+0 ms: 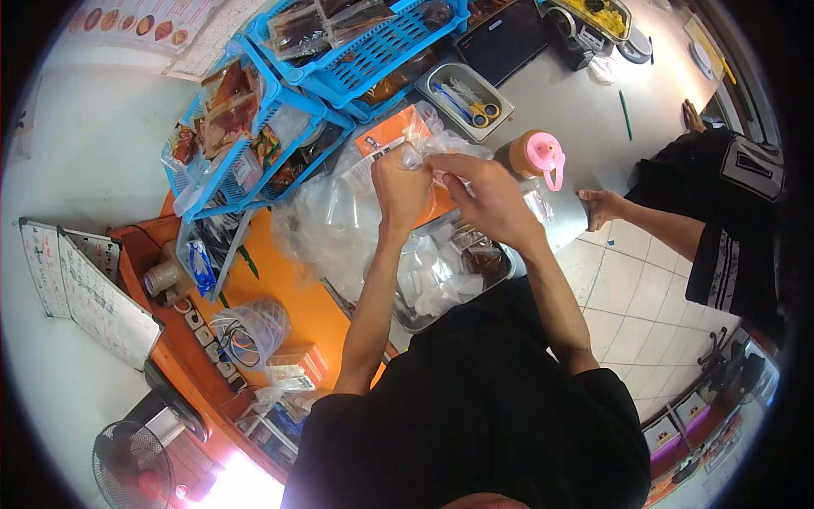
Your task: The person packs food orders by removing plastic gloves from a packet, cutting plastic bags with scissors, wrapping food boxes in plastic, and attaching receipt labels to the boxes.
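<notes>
My left hand [400,188] is closed in a fist, and a bit of clear plastic bag [412,156] pokes out at its top. Against it, my right hand [490,197] has its fingers bent and drawn together; what they pinch, if anything, is hidden. Behind and below both hands lie an orange and white box [392,129] and a heap of clear plastic bags [326,208]. Closer to my body, a metal tray [415,325] holds several small clear packets [437,276].
Blue plastic baskets [373,64] with packets stand at the back left. A metal container [494,127] holds scissors [483,114]. A pink-lidded bottle [543,154] is right of my hands. Another person's hand [604,209] rests at the table's right edge.
</notes>
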